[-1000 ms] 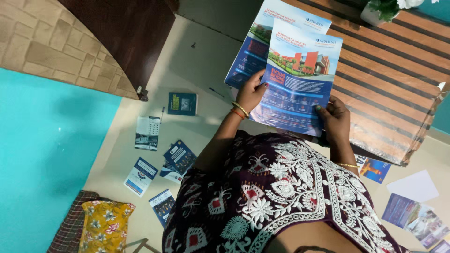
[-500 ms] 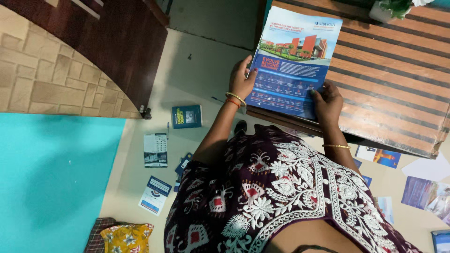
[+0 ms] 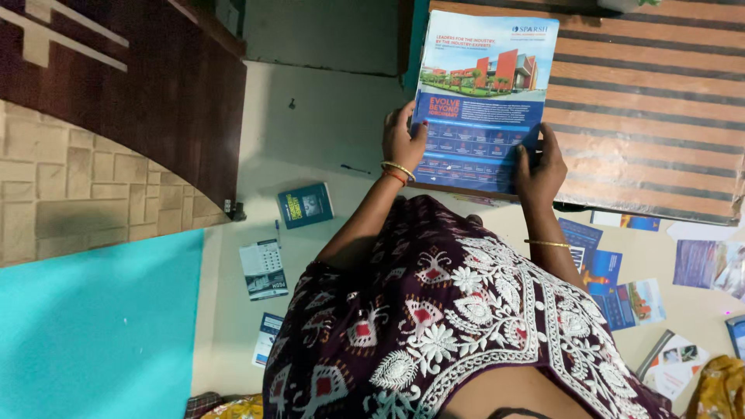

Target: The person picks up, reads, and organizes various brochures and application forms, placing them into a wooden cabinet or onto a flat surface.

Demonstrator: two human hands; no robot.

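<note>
Your left hand [image 3: 403,142] grips the left edge of the blue brochure [image 3: 483,97], your right hand [image 3: 541,167] grips its lower right edge. The brochure lies flat on the striped surface [image 3: 652,116], near its left end, lower edge about at the rim. On the floor: a dark blue booklet [image 3: 305,205], a calendar card [image 3: 264,268], and leaflets [image 3: 613,287] on your right.

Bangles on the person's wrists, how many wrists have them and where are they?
2. The left wrist has a gold and an orange bangle beside the blue brochure; the right wrist has one thin gold bangle. Others may be hidden.
</note>
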